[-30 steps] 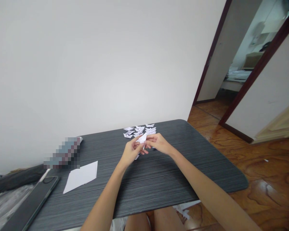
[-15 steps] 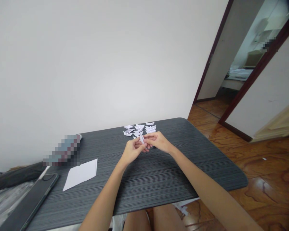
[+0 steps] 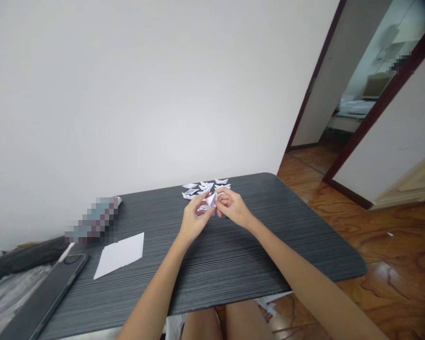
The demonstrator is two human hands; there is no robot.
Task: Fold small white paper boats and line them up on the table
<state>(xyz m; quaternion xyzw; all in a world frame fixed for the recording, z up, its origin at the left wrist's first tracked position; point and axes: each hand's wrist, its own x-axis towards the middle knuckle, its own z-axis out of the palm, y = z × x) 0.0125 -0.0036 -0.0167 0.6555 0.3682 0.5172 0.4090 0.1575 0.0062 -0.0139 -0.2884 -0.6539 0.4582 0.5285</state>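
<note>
My left hand (image 3: 194, 218) and my right hand (image 3: 233, 208) meet above the far middle of a dark striped table (image 3: 233, 264). Both pinch a small folded piece of white paper (image 3: 210, 199) between their fingertips. Just beyond the hands lie several small folded white paper boats (image 3: 205, 187) in a cluster on the table. A flat white sheet of paper (image 3: 119, 255) lies to the left, apart from both hands.
A dark tablet or phone (image 3: 38, 297) lies at the table's left front edge, with a blurred object (image 3: 92, 221) behind it. A white wall stands close behind the table. To the right are wooden floor (image 3: 393, 255) and an open doorway (image 3: 354, 94). Paper scraps (image 3: 269, 307) lie under the table.
The hands have kept working the small paper piece, shifting slightly away from me; the paper was turned and re-pinched. The view shifted a little.
</note>
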